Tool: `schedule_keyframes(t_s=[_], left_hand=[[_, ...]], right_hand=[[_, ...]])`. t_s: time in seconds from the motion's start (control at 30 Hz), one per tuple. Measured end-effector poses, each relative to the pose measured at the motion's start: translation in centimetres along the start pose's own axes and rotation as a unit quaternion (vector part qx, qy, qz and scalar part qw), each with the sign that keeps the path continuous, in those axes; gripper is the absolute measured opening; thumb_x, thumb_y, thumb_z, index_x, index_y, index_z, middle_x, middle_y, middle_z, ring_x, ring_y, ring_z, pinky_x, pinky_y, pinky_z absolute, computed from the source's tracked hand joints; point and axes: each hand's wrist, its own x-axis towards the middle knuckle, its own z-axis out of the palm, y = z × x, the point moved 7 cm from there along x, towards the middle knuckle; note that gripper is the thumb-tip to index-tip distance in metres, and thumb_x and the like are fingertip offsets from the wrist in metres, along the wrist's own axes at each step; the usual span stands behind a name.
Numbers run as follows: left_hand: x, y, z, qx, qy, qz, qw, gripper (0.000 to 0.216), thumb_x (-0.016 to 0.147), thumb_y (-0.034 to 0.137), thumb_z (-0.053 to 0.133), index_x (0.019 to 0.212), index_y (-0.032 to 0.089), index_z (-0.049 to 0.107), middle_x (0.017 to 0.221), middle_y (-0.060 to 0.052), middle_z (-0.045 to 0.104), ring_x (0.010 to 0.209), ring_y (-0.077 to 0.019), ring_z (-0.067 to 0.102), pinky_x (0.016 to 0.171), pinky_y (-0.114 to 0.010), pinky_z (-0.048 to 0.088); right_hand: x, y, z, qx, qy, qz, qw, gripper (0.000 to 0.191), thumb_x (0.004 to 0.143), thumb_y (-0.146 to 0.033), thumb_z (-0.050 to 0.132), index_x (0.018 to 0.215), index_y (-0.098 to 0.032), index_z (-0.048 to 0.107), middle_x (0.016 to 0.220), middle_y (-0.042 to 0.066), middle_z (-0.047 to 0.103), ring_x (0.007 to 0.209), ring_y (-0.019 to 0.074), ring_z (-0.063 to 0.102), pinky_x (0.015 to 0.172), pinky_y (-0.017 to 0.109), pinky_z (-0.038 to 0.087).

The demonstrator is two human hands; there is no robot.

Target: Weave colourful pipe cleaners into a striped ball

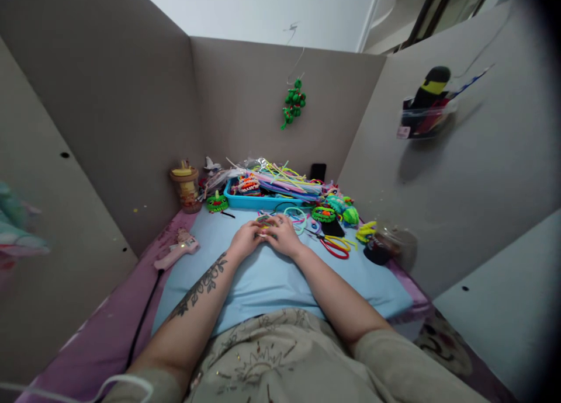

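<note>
My left hand (247,239) and my right hand (283,236) meet over the light blue cloth (276,280), fingers curled inward and fingertips close together. Between them shows a small piece with yellow and green on it (263,221). Most of it is hidden by the fingers, so its kind cannot be made out. Pale cords (296,217) lie just beyond my right hand. To the right of that hand are scissors with red and yellow handles (335,248).
A blue tray (263,202) full of pipe cleaners stands at the back. At left lie a pink glue gun (179,251) with a black cable and a lidded cup (187,190). A dark cup (380,248) stands right. Grey panels (280,99) enclose three sides.
</note>
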Motion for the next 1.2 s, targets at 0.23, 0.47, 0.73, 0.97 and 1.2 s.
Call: schedule_keyframes(t_s=[0.23, 0.47, 0.73, 0.97, 1.2], left_hand=[[0.1, 0.3, 0.0, -0.022, -0.003, 0.01, 1.0, 0.013, 0.075, 0.025, 0.066, 0.086, 0.019, 0.066, 0.103, -0.007, 0.064, 0.097, -0.0198, 0.06, 0.088, -0.032, 0.047], [0.1, -0.1, -0.1, -0.008, 0.004, 0.014, 1.0, 0.01, 0.075, 0.017, 0.062, 0.085, 0.018, 0.062, 0.1, -0.006, 0.063, 0.095, -0.0189, 0.059, 0.086, -0.031, 0.047], [0.1, 0.1, 0.0, -0.001, -0.003, 0.01, 1.0, 0.009, 0.074, 0.017, 0.062, 0.084, 0.019, 0.063, 0.099, -0.005, 0.064, 0.094, -0.0189, 0.06, 0.086, -0.032, 0.047], [0.2, -0.4, 0.1, -0.001, -0.004, 0.037, 0.999, 0.02, 0.074, 0.012, 0.057, 0.092, 0.019, 0.065, 0.111, -0.008, 0.061, 0.104, -0.0209, 0.058, 0.094, -0.036, 0.046], [0.1, -1.0, -1.7, 0.064, 0.076, -0.001, 0.995, 0.046, 0.069, -0.002, 0.046, 0.103, 0.023, 0.064, 0.13, -0.005, 0.052, 0.127, -0.0248, 0.04, 0.109, -0.05, 0.031]], right_hand=[[0.2, 0.8, 0.4, 0.014, 0.025, 0.028, 0.999, 0.006, 0.075, -0.02, 0.064, 0.076, -0.022, 0.07, 0.121, 0.005, 0.054, 0.12, 0.0286, 0.032, 0.103, 0.05, 0.026], [0.1, 1.1, 0.7, 0.003, -0.006, 0.054, 0.998, 0.011, 0.074, -0.03, 0.067, 0.083, -0.025, 0.071, 0.136, 0.004, 0.043, 0.134, 0.0342, 0.018, 0.106, 0.062, 0.007], [0.2, 1.1, 1.7, -0.004, -0.027, 0.048, 0.999, 0.011, 0.072, -0.021, 0.067, 0.082, -0.024, 0.07, 0.138, 0.003, 0.044, 0.136, 0.0323, 0.015, 0.108, 0.061, 0.003], [0.3, 1.0, 1.0, 0.027, -0.011, 0.039, 0.999, 0.023, 0.07, -0.03, 0.068, 0.093, -0.027, 0.068, 0.134, 0.004, 0.047, 0.135, 0.0351, 0.02, 0.106, 0.065, 0.007], [0.0, 3.8, -0.1, 0.099, 0.125, 0.073, 0.985, 0.056, 0.069, -0.012, 0.05, 0.124, -0.02, 0.049, 0.126, 0.01, 0.05, 0.125, 0.0261, 0.037, 0.108, 0.048, 0.028]])
